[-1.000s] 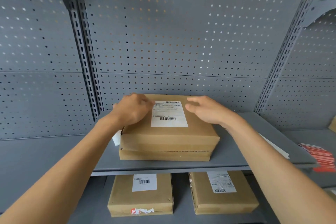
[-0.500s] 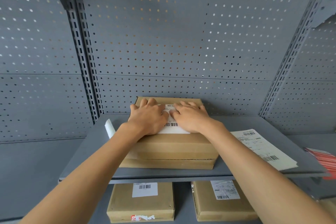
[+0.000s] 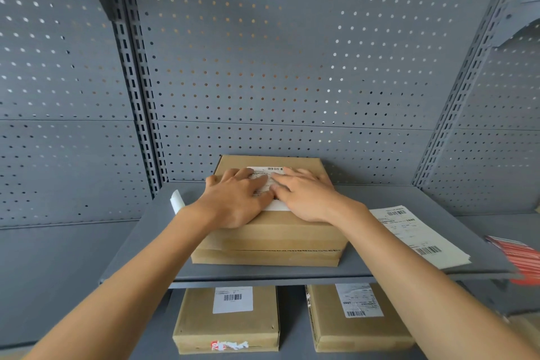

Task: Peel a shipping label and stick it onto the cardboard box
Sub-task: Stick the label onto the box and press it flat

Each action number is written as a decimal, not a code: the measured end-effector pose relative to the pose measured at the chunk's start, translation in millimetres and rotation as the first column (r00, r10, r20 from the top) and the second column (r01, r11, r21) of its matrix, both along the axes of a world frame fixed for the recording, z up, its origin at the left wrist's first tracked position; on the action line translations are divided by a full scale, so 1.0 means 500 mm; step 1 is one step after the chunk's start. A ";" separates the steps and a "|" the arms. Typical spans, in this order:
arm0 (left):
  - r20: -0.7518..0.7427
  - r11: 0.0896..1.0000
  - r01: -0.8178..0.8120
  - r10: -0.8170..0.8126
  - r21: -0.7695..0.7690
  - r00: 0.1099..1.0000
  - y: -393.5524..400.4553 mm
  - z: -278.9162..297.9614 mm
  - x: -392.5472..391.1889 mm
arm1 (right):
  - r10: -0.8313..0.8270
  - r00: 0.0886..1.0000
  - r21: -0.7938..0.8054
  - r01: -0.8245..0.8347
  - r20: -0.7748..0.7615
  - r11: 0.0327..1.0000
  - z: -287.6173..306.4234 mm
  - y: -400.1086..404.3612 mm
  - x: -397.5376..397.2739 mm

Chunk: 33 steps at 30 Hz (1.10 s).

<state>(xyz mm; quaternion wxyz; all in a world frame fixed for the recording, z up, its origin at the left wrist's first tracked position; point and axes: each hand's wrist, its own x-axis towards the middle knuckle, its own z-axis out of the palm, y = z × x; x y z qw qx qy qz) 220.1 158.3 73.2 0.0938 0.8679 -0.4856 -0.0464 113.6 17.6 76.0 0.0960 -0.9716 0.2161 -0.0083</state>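
Note:
A flat brown cardboard box (image 3: 271,240) rests on the grey metal shelf (image 3: 292,273), against the perforated back panel. A white shipping label (image 3: 267,173) with barcodes lies on the box top. My left hand (image 3: 233,199) lies flat, palm down, on the label's left half, and my right hand (image 3: 304,194) lies flat on its right half. Both hands have their fingers spread and their thumbs nearly meet in the middle. Most of the label is hidden under the two hands.
A stack of label sheets (image 3: 420,237) lies on the shelf to the right of the box. A curled white backing strip (image 3: 176,202) sits left of it. Two labelled cardboard boxes (image 3: 228,321) (image 3: 359,318) stand on the lower shelf. Red sheets (image 3: 523,254) lie far right.
A second ago my hands were at the box's sides with the label uncovered. They came down onto the label, and since half a second ago they have hardly moved.

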 end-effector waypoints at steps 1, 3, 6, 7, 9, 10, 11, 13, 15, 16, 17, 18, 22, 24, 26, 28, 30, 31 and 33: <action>0.013 1.000 0.003 -0.003 -0.007 1.000 0.002 -0.002 -0.001 | -0.001 1.000 -0.005 0.001 0.015 1.000 0.000 0.004 -0.002; 0.042 0.998 0.009 -0.007 -0.064 0.999 0.006 -0.005 -0.001 | 0.009 0.997 0.014 -0.010 0.079 1.000 0.002 0.008 -0.009; 0.123 0.984 -0.007 0.029 -0.176 0.992 0.013 -0.011 -0.012 | 0.048 0.985 -0.006 -0.047 0.165 0.999 0.006 0.012 -0.021; 0.157 0.976 -0.020 0.055 -0.218 0.986 0.014 -0.012 -0.016 | 0.055 0.982 -0.018 -0.053 0.178 0.998 0.008 0.014 -0.024; 0.214 0.958 -0.053 0.117 -0.283 0.970 0.015 -0.013 -0.025 | 0.057 0.982 -0.041 -0.050 0.182 0.998 0.013 0.021 -0.029; 0.237 0.953 -0.065 0.139 -0.296 0.962 0.016 -0.012 -0.029 | 0.059 0.983 -0.052 -0.051 0.174 0.997 0.016 0.025 -0.033; 0.257 0.950 -0.075 0.158 -0.303 0.954 0.016 -0.009 -0.034 | 0.068 0.985 -0.066 -0.058 0.157 0.996 0.017 0.030 -0.038; 0.283 0.942 -0.095 0.192 -0.322 0.940 0.018 -0.008 -0.041 | 0.102 0.986 -0.095 -0.090 0.131 0.991 0.017 0.038 -0.052; 0.300 0.932 -0.102 0.214 -0.348 0.930 0.021 -0.010 -0.046 | 0.122 0.982 -0.103 -0.107 0.148 0.989 0.015 0.048 -0.067; 0.305 0.928 -0.102 0.220 -0.358 0.927 0.023 -0.011 -0.048 | 0.119 0.978 -0.099 -0.103 0.174 0.990 0.013 0.052 -0.073; 0.308 0.926 -0.102 0.222 -0.362 0.925 0.024 -0.011 -0.048 | 0.113 0.972 -0.099 -0.095 0.204 0.991 0.011 0.055 -0.078; 0.311 0.927 -0.101 0.222 -0.362 0.924 0.024 -0.012 -0.049 | 0.108 0.966 -0.104 -0.085 0.236 0.991 0.010 0.057 -0.080; 0.340 0.916 -0.069 0.216 -0.394 0.915 0.024 -0.016 -0.047 | 0.094 0.937 -0.101 -0.064 0.335 0.993 0.007 0.060 -0.089; 0.339 0.902 -0.043 0.205 -0.429 0.918 0.028 -0.018 -0.045 | 0.106 0.927 -0.123 -0.066 0.359 0.990 0.004 0.060 -0.092; 0.329 0.897 -0.036 0.198 -0.440 0.923 0.031 -0.018 -0.044 | 0.116 0.919 -0.141 -0.067 0.376 0.988 0.000 0.059 -0.091; 0.299 0.901 -0.056 0.201 -0.431 0.933 0.033 -0.015 -0.044 | 0.118 0.910 -0.143 -0.066 0.397 0.988 0.000 0.059 -0.088; 0.264 0.889 -0.077 0.216 -0.451 0.940 0.035 -0.011 -0.043 | 0.137 0.894 -0.139 -0.085 0.426 0.987 0.007 0.062 -0.083; 0.246 0.875 -0.080 0.221 -0.478 0.944 0.042 -0.009 -0.039 | 0.157 0.887 -0.137 -0.107 0.435 0.985 0.011 0.068 -0.075; 0.241 0.834 -0.049 0.214 -0.549 0.947 0.050 -0.009 -0.029 | 0.172 0.893 -0.141 -0.124 0.416 0.982 0.020 0.073 -0.064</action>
